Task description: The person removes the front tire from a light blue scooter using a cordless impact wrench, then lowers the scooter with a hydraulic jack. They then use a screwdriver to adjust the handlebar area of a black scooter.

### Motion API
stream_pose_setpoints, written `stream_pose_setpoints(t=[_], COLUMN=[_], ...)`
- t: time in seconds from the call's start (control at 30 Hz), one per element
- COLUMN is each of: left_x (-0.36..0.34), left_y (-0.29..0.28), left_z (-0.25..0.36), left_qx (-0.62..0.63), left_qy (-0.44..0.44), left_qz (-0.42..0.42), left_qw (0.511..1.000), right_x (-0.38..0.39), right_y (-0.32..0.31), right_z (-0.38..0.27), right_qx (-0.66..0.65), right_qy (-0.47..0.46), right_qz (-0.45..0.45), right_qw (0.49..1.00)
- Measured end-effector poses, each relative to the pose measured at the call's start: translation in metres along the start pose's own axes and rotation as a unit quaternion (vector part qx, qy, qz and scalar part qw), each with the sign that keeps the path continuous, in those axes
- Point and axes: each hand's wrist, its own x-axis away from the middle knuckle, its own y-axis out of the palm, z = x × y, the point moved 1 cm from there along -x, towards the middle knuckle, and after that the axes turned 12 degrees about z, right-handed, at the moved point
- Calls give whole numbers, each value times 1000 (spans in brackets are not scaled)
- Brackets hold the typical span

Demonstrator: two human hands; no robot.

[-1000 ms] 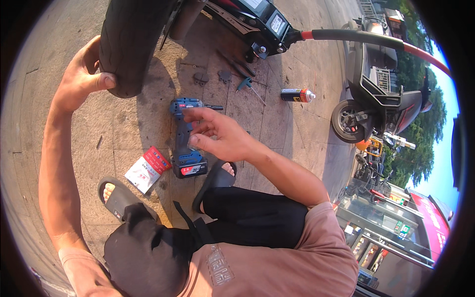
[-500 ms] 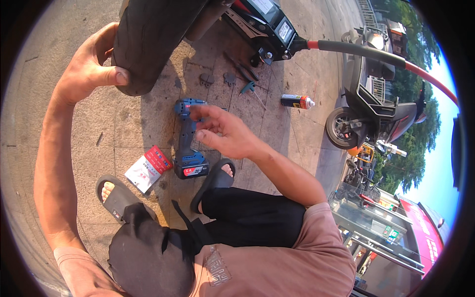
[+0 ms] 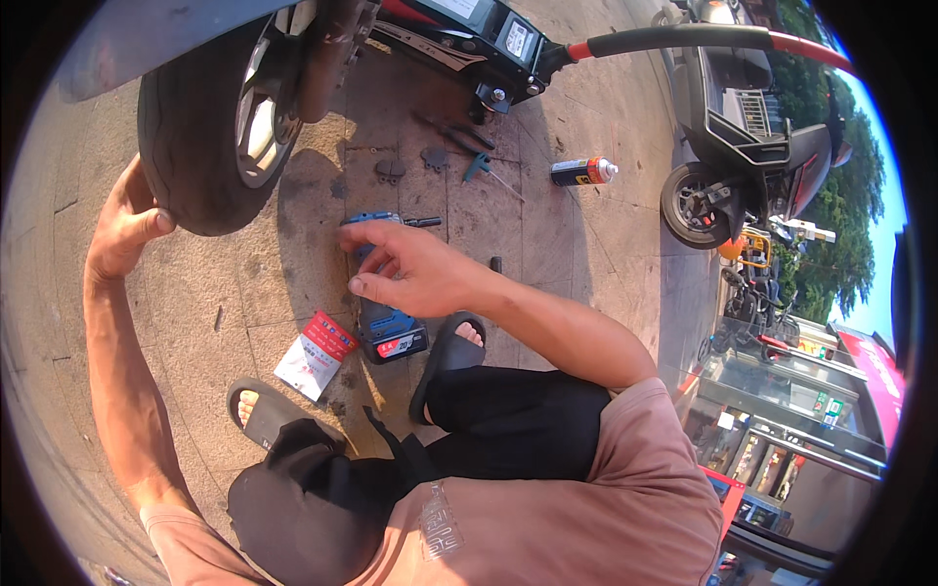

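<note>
My left hand (image 3: 127,220) grips the lower left side of a black tyre (image 3: 181,127) on a wheel with a pale rim (image 3: 259,142). My right hand (image 3: 396,269) has loosely bent, parted fingers over a blue-and-black cordless impact wrench (image 3: 391,337) lying on the paving; whether it touches the tool is hard to tell. A red-and-white packet (image 3: 315,354) lies left of the tool. Beyond it are two small dark pads (image 3: 389,171), pliers (image 3: 457,135), a teal-handled hex key (image 3: 477,168) and a spray can (image 3: 576,173) on its side.
A black jack (image 3: 508,59) with a long red-and-black handle (image 3: 674,39) stands at the top. A parked scooter (image 3: 743,166) is on the right, with more vehicles (image 3: 752,283) and a glass shopfront (image 3: 772,430) behind. My sandalled feet (image 3: 264,415) rest on the paving (image 3: 254,283).
The tyre and my left hand sit lower and further left in view, with more of the rim showing. My right hand has shifted slightly left and stays loosely open over the tool.
</note>
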Motion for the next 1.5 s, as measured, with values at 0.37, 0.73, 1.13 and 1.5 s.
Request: stream_pose_setpoints(t=[0.37,0.73,1.13,1.5], left_x=[28,5,13,6], left_y=[59,-12,-13,32], left_z=[19,22,10,79], left_qx=[-186,-74,-127,-259], left_qy=[154,-7,-80,-21], left_qz=[349,274,308,367], left_qw=[906,959,940,893], right_x=[-7,-40,20,95], right_y=[-34,-84,-49,-21], right_z=[44,175,185,188], right_qx=[79,282,263,17], right_qy=[-64,34,-93,228], right_qz=[17,123,161,106], right_qw=[995,951,947,968])
